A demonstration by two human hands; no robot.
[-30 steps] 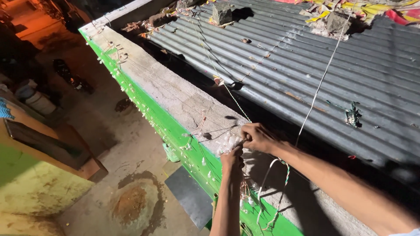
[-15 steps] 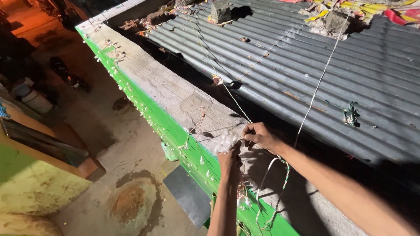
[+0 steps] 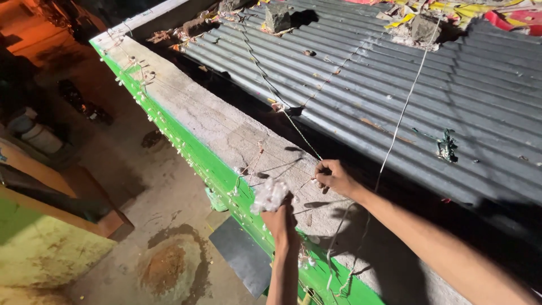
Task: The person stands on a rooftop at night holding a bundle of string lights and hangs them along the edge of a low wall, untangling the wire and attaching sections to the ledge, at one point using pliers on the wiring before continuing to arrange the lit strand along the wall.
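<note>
My left hand [image 3: 280, 217] is closed around a white bunched clump of small lights [image 3: 270, 195] at the outer edge of a concrete ledge [image 3: 192, 116]. My right hand [image 3: 333, 176] pinches a thin wire [image 3: 271, 90] that runs from it up across the corrugated metal roof [image 3: 429, 85]. A string of small white bulbs [image 3: 169, 135] hangs along the ledge's green painted face [image 3: 223, 175]. More wire loops dangle below my right wrist.
A second thin cord [image 3: 403, 116] crosses the roof toward a stone block [image 3: 424, 27]. Another block [image 3: 278, 17] sits at the roof's top. Far below lie a dirt yard [image 3: 164, 265], a dark metal sheet [image 3: 243, 254] and a yellow wall [image 3: 39, 260].
Both hands have stayed close together on the ledge. The white clump in my left hand has come up above the edge, and my right hand has shifted slightly along the wire.
</note>
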